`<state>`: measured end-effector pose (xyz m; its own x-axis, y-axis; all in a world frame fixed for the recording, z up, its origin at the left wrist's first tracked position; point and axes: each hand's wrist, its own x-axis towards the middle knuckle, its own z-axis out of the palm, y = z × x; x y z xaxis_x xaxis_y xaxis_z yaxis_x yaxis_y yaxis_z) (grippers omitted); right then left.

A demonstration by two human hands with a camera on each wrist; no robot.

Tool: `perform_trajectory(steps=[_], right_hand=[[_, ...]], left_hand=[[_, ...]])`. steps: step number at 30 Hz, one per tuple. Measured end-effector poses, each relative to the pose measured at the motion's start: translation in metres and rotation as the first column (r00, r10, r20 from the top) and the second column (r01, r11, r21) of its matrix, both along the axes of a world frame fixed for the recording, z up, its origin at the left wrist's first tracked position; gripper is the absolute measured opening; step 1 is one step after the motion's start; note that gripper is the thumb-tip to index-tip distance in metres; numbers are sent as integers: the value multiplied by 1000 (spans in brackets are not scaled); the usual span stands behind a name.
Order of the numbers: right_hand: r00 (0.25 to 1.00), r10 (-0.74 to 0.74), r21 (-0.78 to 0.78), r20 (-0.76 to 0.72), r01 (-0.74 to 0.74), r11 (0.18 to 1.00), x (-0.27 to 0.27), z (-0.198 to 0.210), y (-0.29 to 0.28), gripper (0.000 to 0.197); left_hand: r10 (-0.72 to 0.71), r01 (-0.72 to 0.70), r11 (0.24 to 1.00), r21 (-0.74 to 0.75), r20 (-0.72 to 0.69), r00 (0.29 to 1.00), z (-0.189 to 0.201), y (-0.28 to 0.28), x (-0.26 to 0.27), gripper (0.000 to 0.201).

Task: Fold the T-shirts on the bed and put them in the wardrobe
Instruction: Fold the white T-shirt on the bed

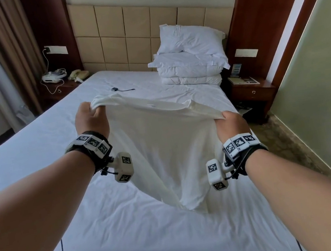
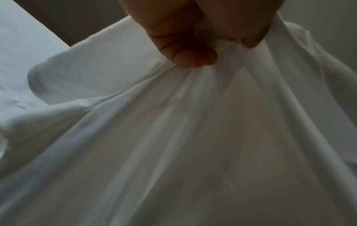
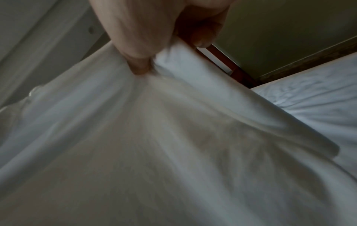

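A white T-shirt (image 1: 163,146) hangs in the air over the bed (image 1: 36,142), stretched between both hands. My left hand (image 1: 90,118) grips its upper left corner with curled fingers. My right hand (image 1: 230,124) grips the upper right corner. The lower hem droops onto the sheet near the bed's middle. In the left wrist view my left hand (image 2: 195,50) bunches the T-shirt (image 2: 193,145). In the right wrist view my right hand (image 3: 141,61) pinches the T-shirt (image 3: 154,152), blurred. The wardrobe is not in view.
Stacked pillows and a folded duvet (image 1: 190,63) sit at the head of the bed. A small black device with a cable (image 1: 114,89) lies on the sheet. Nightstands stand at the left (image 1: 59,91) and right (image 1: 250,91). A green wall (image 1: 313,84) is close on the right.
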<state>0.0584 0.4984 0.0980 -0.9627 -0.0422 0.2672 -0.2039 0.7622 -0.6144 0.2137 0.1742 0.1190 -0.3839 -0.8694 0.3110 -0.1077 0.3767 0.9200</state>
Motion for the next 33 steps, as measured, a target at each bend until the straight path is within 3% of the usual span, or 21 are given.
perform_trajectory(steps=[7, 12, 16, 19, 25, 30, 33], right_hand=[[998, -10, -54, -58, 7, 999, -48, -13, -14, 14], [1000, 6, -38, -8, -6, 999, -85, -41, -34, 16], [999, -1, 36, 35, 0, 999, -125, -73, -45, 18], [1000, -15, 117, 16, 13, 993, -158, -85, -48, 19], [992, -15, 100, 127, 2, 995, -229, -122, -65, 36], [958, -60, 54, 281, 46, 997, -277, -173, -92, 31], [943, -41, -68, 331, 67, 995, -312, -195, -106, 24]], left_hand=[[-42, 46, 998, -38, 104, 994, -34, -18, -41, 34], [-62, 63, 998, -3, 201, 978, -76, -32, -71, 36], [-59, 70, 997, -29, 284, 957, -104, -54, -105, 22], [-88, 97, 995, -15, 309, 947, -126, -72, -136, 29], [-142, 155, 988, -6, 374, 917, -170, -92, -213, 33], [-184, 173, 983, 63, 395, 900, -218, -108, -269, 31], [-200, 159, 977, 145, 340, 919, -240, -132, -305, 37]])
